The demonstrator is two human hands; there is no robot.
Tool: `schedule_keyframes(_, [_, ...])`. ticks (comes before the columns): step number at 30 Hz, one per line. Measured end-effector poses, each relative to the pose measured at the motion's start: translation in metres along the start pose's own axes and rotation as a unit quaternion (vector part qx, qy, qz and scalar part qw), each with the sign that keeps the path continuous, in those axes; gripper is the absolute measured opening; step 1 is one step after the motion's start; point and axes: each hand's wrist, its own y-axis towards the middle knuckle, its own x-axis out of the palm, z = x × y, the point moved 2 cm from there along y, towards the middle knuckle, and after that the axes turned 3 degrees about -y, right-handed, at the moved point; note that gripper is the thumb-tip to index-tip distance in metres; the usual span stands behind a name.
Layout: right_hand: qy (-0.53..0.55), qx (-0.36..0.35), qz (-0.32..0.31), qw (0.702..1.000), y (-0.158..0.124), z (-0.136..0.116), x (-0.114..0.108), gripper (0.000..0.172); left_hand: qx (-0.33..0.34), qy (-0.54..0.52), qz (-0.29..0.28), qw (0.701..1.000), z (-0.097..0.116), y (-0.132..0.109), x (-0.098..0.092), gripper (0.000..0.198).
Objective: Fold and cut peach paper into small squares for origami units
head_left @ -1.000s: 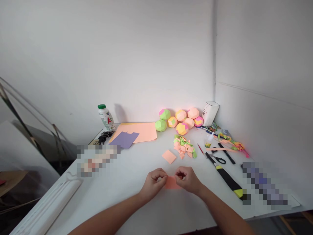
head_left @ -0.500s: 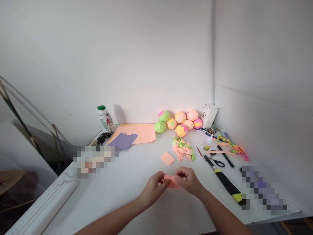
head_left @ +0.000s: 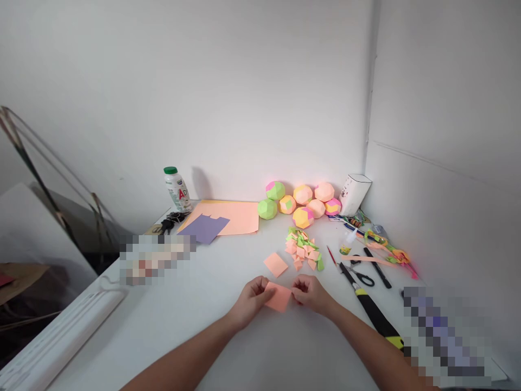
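My left hand (head_left: 250, 304) pinches a small salmon-pink square of paper (head_left: 279, 297) between thumb and fingers, over the near part of the table. The fingertips of my right hand (head_left: 311, 293) close on the paper's right corner. Just beyond my hands lies another peach paper square (head_left: 275, 264), flat on the table. Behind it to the right is a loose pile of small folded paper pieces (head_left: 301, 250) in peach and green.
Several faceted paper balls (head_left: 303, 217) sit against the back wall. A utility knife (head_left: 376, 315), scissors (head_left: 363, 278) and a glue bottle (head_left: 347, 243) lie to the right. At back left are paper sheets (head_left: 240, 217), a purple sheet (head_left: 207, 228) and a white bottle (head_left: 178, 191).
The paper square has turned flatter and shows more of its face. My right hand has shifted from its upper edge to the right corner. The view has tilted slightly.
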Motion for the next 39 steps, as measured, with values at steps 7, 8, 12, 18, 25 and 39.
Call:
schedule_keyframes(7, [0.027,0.011,0.006,1.000,0.000,0.007,0.005,0.019,-0.001,-0.015,-0.021,1.000,-0.001,0.006,-0.014,0.053])
schedule_keyframes(8, [0.026,0.010,0.008,1.000,-0.001,0.006,0.005,0.019,0.000,-0.013,-0.023,1.000,-0.001,0.007,-0.015,0.052])
schedule_keyframes(12, [0.020,0.011,0.013,1.000,-0.001,0.004,0.007,0.025,0.009,0.003,-0.023,1.000,0.002,0.007,-0.016,0.043])
schedule_keyframes(18, [-0.011,0.002,0.030,0.999,-0.011,0.008,0.006,0.028,0.043,0.096,-0.004,0.994,0.002,0.010,-0.016,0.046])
schedule_keyframes(25, [-0.065,-0.034,0.034,0.997,-0.013,0.009,0.005,0.024,0.137,0.345,-0.008,0.928,-0.001,0.013,-0.023,0.023])
schedule_keyframes(39, [-0.503,0.015,0.370,0.781,-0.107,0.017,-0.085,0.046,0.257,0.531,-0.227,0.775,-0.004,-0.007,-0.017,0.062])
